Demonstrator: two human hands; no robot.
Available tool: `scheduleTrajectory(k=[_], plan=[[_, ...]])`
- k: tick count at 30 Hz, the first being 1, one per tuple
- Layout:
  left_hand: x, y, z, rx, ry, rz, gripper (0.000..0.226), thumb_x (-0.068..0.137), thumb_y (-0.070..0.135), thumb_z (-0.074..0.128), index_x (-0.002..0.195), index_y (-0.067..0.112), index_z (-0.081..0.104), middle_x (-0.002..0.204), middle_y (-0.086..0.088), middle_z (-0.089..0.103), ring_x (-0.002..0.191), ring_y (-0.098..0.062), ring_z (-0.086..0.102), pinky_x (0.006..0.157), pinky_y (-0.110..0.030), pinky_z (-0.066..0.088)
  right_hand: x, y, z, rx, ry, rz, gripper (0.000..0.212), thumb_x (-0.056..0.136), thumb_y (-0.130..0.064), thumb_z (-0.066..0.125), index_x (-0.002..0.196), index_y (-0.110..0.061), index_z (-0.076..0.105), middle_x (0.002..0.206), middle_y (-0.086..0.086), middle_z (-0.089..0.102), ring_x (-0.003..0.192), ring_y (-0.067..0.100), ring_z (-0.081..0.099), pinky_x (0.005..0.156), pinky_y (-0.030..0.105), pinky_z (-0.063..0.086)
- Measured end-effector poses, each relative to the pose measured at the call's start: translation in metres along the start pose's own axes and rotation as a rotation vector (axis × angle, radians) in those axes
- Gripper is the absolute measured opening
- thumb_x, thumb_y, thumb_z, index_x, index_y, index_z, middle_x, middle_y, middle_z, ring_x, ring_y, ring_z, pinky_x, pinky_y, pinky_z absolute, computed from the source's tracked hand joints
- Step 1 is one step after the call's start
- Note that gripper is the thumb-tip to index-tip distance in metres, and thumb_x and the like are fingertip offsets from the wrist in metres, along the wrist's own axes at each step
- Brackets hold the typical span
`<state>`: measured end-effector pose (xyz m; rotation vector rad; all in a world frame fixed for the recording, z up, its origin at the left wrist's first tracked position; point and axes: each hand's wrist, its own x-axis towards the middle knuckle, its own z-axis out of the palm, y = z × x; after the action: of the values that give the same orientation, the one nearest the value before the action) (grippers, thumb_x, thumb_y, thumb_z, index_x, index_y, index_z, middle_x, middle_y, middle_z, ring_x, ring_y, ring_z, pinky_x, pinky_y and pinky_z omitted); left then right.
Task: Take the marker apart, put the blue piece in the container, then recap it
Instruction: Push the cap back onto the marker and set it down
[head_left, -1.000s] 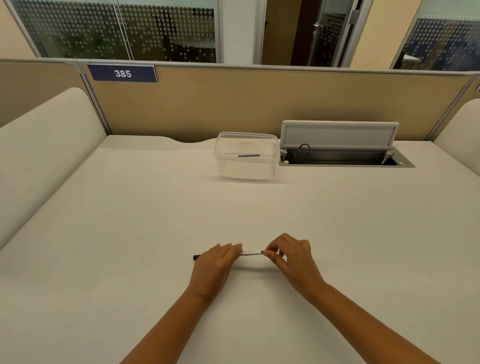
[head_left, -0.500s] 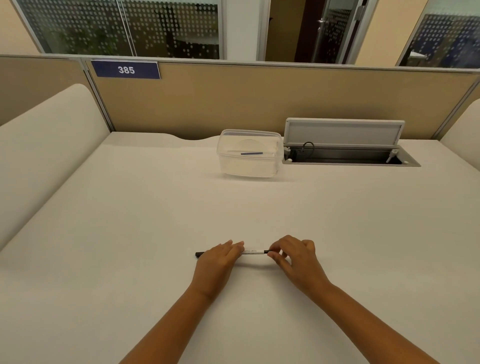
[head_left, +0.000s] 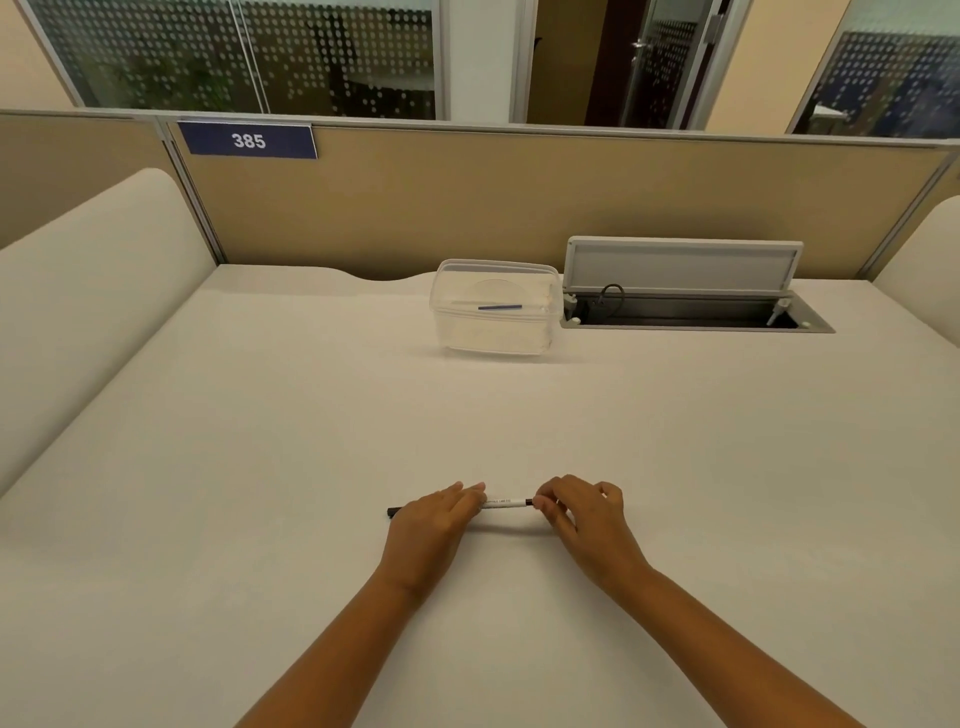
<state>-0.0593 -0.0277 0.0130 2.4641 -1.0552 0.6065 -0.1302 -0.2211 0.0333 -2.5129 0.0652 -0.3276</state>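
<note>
- We count one marker (head_left: 503, 503), a slim white barrel lying low on the table (head_left: 260, 467), its middle hidden.
- Our left hand (head_left: 431, 530) covers it (fingers flat, grip unclear); our right hand (head_left: 584, 517) pinches its dark right end.
- One clear plastic container (head_left: 493, 332) holds one blue piece (head_left: 500, 307).

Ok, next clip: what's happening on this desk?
A person has both hands on a marker lying across the white desk. The left hand covers its dark left part, and the right hand pinches the right end. A thin blue piece already lies in the clear container at the back, next to an open cable tray.
</note>
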Motion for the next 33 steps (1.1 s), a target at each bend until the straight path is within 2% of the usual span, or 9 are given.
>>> scheduleTrajectory(k=[6, 10, 14, 17, 20, 22, 24, 27, 33], plan=[[0.001, -0.001, -0.001, -0.015, -0.017, 0.003, 0.04, 0.053, 0.009, 0.088, 0.089, 0.018, 0.073, 0.073, 0.007, 0.071, 0.064, -0.012, 0.068, 0.044, -0.017, 0.045, -0.007, -0.001, 0.006, 0.022, 0.015, -0.006, 0.026, 0.089, -0.047, 0.047, 0.107, -0.029, 0.053, 0.1, -0.022, 0.058, 0.094, -0.007, 0.054, 0.105, 0.026, 0.013], [0.002, 0.0, -0.002, -0.006, -0.033, 0.013, 0.037, 0.055, 0.008, 0.086, 0.088, 0.017, 0.073, 0.066, 0.007, 0.067, 0.054, -0.012, 0.063, 0.04, -0.016, 0.04, -0.007, 0.003, 0.007, -0.071, 0.123, -0.031, 0.016, 0.086, -0.035, 0.06, 0.097, -0.023, 0.063, 0.095, -0.017, 0.065, 0.092, 0.001, 0.06, 0.107, 0.031, 0.014], [0.002, 0.0, -0.002, -0.008, -0.033, 0.02, 0.035, 0.056, 0.007, 0.086, 0.087, 0.016, 0.073, 0.063, 0.006, 0.066, 0.051, -0.014, 0.061, 0.039, -0.017, 0.04, -0.004, 0.006, 0.008, -0.033, 0.091, -0.016, 0.023, 0.087, -0.04, 0.053, 0.09, -0.021, 0.065, 0.1, -0.013, 0.068, 0.098, 0.001, 0.058, 0.112, 0.036, 0.012], [0.003, 0.0, -0.002, -0.022, -0.047, 0.025, 0.034, 0.056, 0.005, 0.085, 0.086, 0.015, 0.072, 0.063, 0.004, 0.066, 0.05, -0.016, 0.061, 0.038, -0.018, 0.042, -0.003, 0.009, 0.008, -0.019, 0.043, -0.033, 0.025, 0.09, -0.037, 0.05, 0.088, -0.018, 0.065, 0.13, -0.013, 0.054, 0.127, -0.002, 0.037, 0.117, 0.037, 0.002], [0.003, 0.0, -0.003, -0.03, -0.06, 0.011, 0.034, 0.057, 0.006, 0.085, 0.087, 0.015, 0.072, 0.065, 0.003, 0.067, 0.052, -0.017, 0.062, 0.038, -0.018, 0.044, -0.004, 0.008, 0.008, 0.043, -0.019, -0.059, 0.023, 0.09, -0.037, 0.051, 0.106, -0.022, 0.058, 0.145, -0.015, 0.029, 0.139, 0.001, 0.014, 0.117, 0.028, -0.005], [0.003, 0.0, -0.003, -0.029, -0.068, 0.006, 0.034, 0.057, 0.006, 0.085, 0.087, 0.015, 0.072, 0.065, 0.004, 0.067, 0.052, -0.017, 0.062, 0.039, -0.017, 0.042, -0.009, 0.006, 0.007, 0.114, -0.012, -0.05, 0.044, 0.089, -0.037, 0.055, 0.13, -0.029, 0.041, 0.134, -0.019, 0.044, 0.129, -0.009, 0.032, 0.117, 0.023, -0.001], [0.003, 0.0, -0.003, -0.027, -0.072, 0.005, 0.034, 0.057, 0.006, 0.085, 0.087, 0.015, 0.072, 0.064, 0.004, 0.066, 0.051, -0.017, 0.061, 0.039, -0.017, 0.041, -0.012, 0.005, 0.008, 0.128, 0.021, -0.034, 0.058, 0.088, -0.032, 0.057, 0.139, -0.026, 0.03, 0.111, -0.024, 0.05, 0.11, -0.013, 0.043, 0.116, 0.021, 0.006], [0.004, 0.0, -0.004, -0.005, -0.088, 0.011, 0.034, 0.057, 0.007, 0.085, 0.087, 0.015, 0.071, 0.062, 0.004, 0.064, 0.049, -0.016, 0.059, 0.039, -0.017, 0.037, -0.013, 0.008, 0.011, 0.117, 0.068, -0.048, 0.047, 0.09, -0.023, 0.056, 0.134, -0.019, 0.041, 0.102, -0.023, 0.055, 0.109, -0.011, 0.044, 0.116, 0.033, 0.017], [0.004, -0.001, -0.003, -0.019, -0.104, 0.023, 0.035, 0.057, 0.004, 0.084, 0.088, 0.014, 0.071, 0.064, 0.003, 0.065, 0.052, -0.017, 0.061, 0.04, -0.018, 0.04, -0.01, 0.009, 0.008, 0.167, 0.033, -0.006, 0.032, 0.092, -0.027, 0.051, 0.121, -0.014, 0.055, 0.097, -0.032, 0.051, 0.108, -0.008, 0.048, 0.117, 0.046, 0.013]])
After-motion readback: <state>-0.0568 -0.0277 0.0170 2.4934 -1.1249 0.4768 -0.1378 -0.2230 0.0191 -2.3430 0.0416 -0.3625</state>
